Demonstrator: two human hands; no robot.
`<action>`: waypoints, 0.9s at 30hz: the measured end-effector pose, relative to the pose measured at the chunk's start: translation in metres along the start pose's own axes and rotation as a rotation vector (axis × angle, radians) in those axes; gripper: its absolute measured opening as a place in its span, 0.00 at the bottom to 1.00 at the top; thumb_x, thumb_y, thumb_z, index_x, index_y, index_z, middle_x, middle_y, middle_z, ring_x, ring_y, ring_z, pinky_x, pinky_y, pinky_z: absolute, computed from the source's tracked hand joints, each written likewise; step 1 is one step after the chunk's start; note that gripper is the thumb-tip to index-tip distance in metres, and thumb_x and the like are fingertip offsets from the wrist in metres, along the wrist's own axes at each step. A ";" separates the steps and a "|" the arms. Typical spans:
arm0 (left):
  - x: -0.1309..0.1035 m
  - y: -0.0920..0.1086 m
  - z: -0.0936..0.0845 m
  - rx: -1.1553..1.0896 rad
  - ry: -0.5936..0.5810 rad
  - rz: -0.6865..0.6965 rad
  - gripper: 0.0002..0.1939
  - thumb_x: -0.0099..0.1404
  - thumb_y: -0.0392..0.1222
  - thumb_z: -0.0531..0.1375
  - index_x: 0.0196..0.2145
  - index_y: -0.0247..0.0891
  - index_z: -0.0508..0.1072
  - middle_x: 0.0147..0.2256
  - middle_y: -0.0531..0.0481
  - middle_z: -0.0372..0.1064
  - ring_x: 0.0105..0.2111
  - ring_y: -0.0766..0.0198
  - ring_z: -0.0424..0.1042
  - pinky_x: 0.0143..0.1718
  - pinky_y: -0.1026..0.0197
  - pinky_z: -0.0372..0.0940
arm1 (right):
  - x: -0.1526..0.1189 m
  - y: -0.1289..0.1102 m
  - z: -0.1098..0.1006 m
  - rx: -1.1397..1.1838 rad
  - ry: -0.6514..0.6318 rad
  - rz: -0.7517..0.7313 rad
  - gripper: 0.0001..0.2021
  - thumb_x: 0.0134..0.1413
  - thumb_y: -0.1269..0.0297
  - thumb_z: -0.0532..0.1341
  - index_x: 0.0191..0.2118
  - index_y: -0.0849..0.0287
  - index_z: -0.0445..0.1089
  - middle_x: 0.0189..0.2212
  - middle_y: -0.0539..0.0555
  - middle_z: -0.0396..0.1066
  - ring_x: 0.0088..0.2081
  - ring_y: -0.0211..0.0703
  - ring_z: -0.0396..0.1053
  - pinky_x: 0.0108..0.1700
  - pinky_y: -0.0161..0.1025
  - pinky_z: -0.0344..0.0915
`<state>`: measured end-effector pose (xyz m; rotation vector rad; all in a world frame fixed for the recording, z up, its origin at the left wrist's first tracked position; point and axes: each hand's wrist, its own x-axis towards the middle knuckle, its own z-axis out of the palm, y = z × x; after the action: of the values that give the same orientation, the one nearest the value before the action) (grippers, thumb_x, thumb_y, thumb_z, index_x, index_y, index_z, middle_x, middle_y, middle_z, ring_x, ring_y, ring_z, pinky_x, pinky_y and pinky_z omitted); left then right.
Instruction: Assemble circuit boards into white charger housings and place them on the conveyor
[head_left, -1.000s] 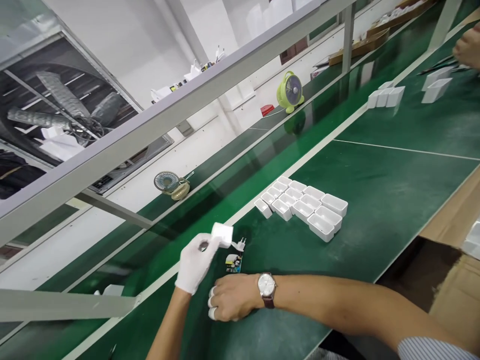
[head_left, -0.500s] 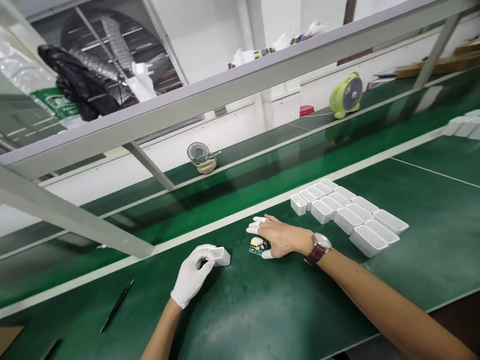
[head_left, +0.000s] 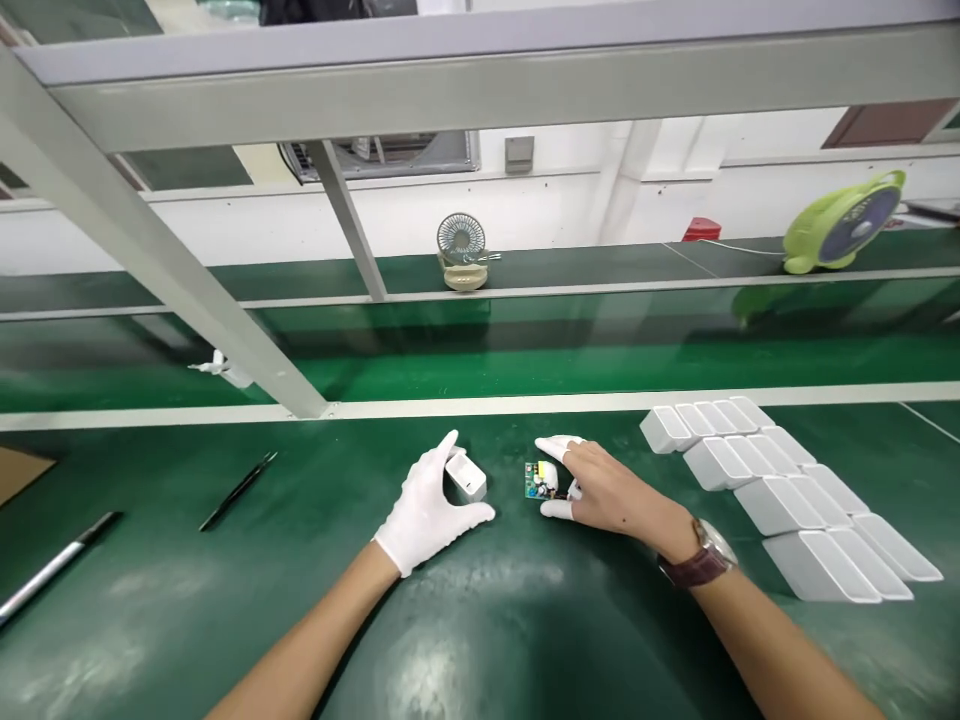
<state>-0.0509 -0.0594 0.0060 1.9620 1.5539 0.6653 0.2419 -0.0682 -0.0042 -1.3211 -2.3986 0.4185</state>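
Note:
My left hand (head_left: 429,510), in a white glove, is spread around a small white housing (head_left: 468,478) that lies on the green table (head_left: 480,640). Its thumb and fingers are apart, at the housing's left side. A small circuit board (head_left: 540,480) with a yellow part rests to the right of the housing. My right hand (head_left: 600,488), with white finger covers and a watch at the wrist, has its thumb and fingers apart at the board's right end; whether they touch it is hard to tell.
Rows of white open housings (head_left: 795,500) stand at the right. A black pen-like tool (head_left: 238,491) and a silver one (head_left: 56,570) lie at the left. Behind a metal frame (head_left: 480,95) stand a small fan (head_left: 463,250) and a green fan (head_left: 844,225).
The view has levelled and shifted. My left hand has opened from the housing, which now lies with its slotted end showing. My right hand has come round to the board's right side.

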 end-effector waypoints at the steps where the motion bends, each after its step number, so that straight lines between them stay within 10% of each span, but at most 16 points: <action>1: -0.001 0.002 0.004 0.039 0.023 -0.020 0.54 0.49 0.52 0.71 0.69 0.48 0.50 0.57 0.43 0.65 0.59 0.44 0.62 0.61 0.41 0.56 | -0.001 0.001 -0.001 -0.012 -0.025 0.022 0.37 0.56 0.55 0.67 0.68 0.58 0.54 0.55 0.63 0.69 0.61 0.60 0.63 0.59 0.56 0.64; 20: -0.010 0.001 -0.003 -0.143 0.080 0.075 0.45 0.56 0.39 0.64 0.68 0.46 0.50 0.58 0.49 0.68 0.53 0.57 0.72 0.57 0.54 0.66 | 0.005 -0.036 -0.002 0.125 0.080 -0.022 0.29 0.59 0.67 0.57 0.66 0.51 0.54 0.55 0.60 0.63 0.38 0.44 0.71 0.44 0.46 0.75; 27: -0.012 -0.007 0.004 -0.015 0.130 0.202 0.34 0.57 0.41 0.64 0.61 0.44 0.61 0.57 0.45 0.68 0.57 0.54 0.69 0.60 0.49 0.63 | 0.003 -0.054 0.000 0.286 0.183 -0.022 0.27 0.61 0.65 0.58 0.65 0.52 0.55 0.62 0.60 0.56 0.60 0.52 0.63 0.54 0.46 0.72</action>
<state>-0.0562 -0.0705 -0.0021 2.1202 1.4304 0.8998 0.2001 -0.0940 0.0192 -1.1519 -2.1101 0.5829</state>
